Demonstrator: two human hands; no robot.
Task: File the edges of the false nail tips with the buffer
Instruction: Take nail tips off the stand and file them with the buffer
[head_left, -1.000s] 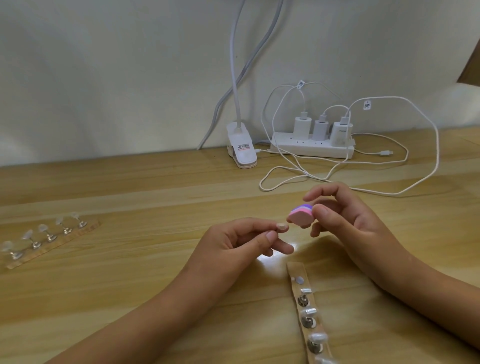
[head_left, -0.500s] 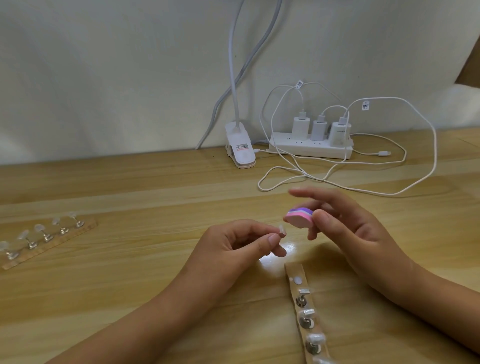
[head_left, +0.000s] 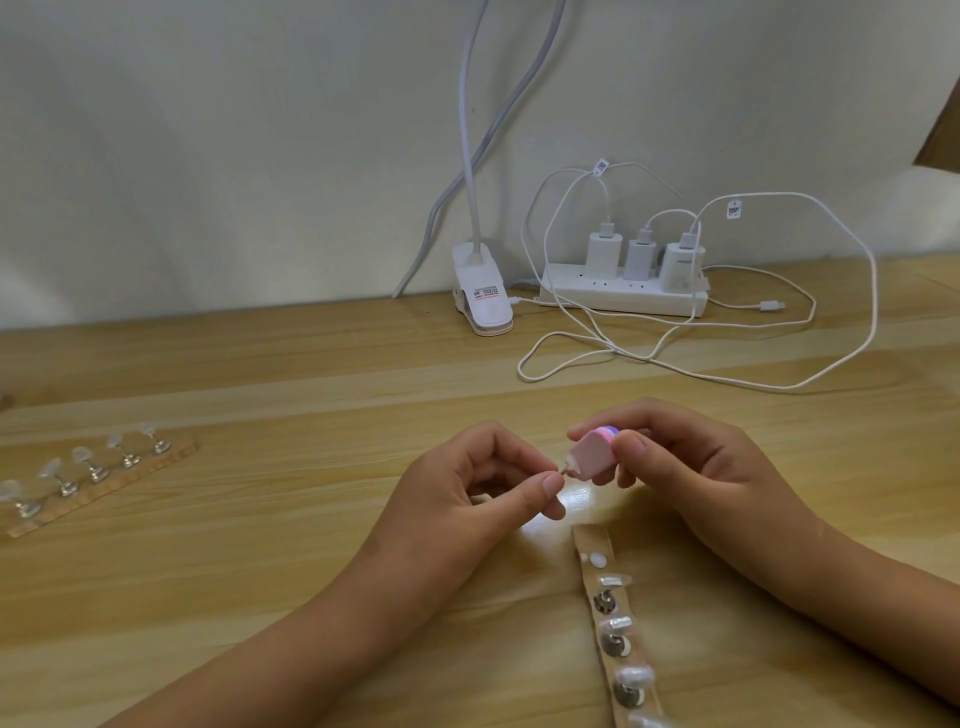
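Mid-batch: one tip on the buffer now, status of the rest unknown.

My left hand (head_left: 467, 483) pinches a false nail tip (head_left: 567, 463) between thumb and forefinger, above the table (head_left: 260, 597) just past the near strip (head_left: 588, 543). My right hand (head_left: 691, 467) pinches the pink buffer (head_left: 592, 457), its flat face touching the tip's edge. Near strip: top mount bare, at least three tips seated below. The far-left strip (head_left: 174, 453) holds five more. Can't tell which of these are already filed.

Glossy wooden table (head_left: 260, 374), matt buffer (head_left: 592, 456)
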